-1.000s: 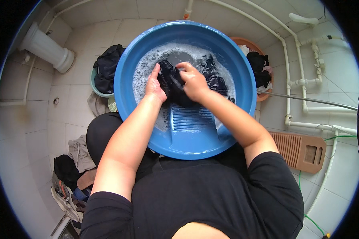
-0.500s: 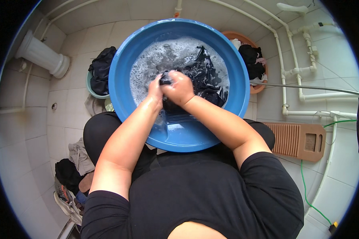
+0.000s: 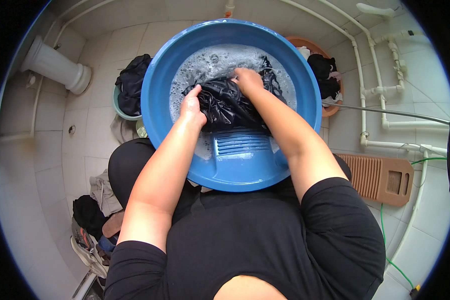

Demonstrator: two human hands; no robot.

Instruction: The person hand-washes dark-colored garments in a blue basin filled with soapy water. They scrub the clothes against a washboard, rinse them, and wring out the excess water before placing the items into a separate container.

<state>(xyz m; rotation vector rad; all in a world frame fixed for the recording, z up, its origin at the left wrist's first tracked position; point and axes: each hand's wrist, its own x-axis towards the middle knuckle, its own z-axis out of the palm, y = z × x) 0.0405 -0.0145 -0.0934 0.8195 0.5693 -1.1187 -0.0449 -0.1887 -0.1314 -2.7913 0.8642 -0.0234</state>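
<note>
A wet black garment point(image 3: 227, 106) lies bunched and partly spread in the soapy water point(image 3: 200, 62) of a large blue basin point(image 3: 155, 105). My left hand point(image 3: 191, 109) grips the garment's left edge, thumb on top. At the far side of the cloth, my right hand point(image 3: 247, 80) is closed on another part of it, its fingertips partly hidden by the cloth and foam. Just nearer than the garment is the basin's built-in ribbed washboard point(image 3: 241, 144), in blue plastic.
A green tub point(image 3: 119, 106) of dark clothes stands left, an orange basin point(image 3: 305, 42) of laundry right. A brown washboard point(image 3: 375, 176) lies by my right knee. Clothes and shoes point(image 3: 87, 242) are heaped lower left. White pipes point(image 3: 361, 90) line the right wall.
My hands were together over a bunched bit of the garment. They have moved apart, left hand to the left, right hand up and right, and the cloth is spread between them.
</note>
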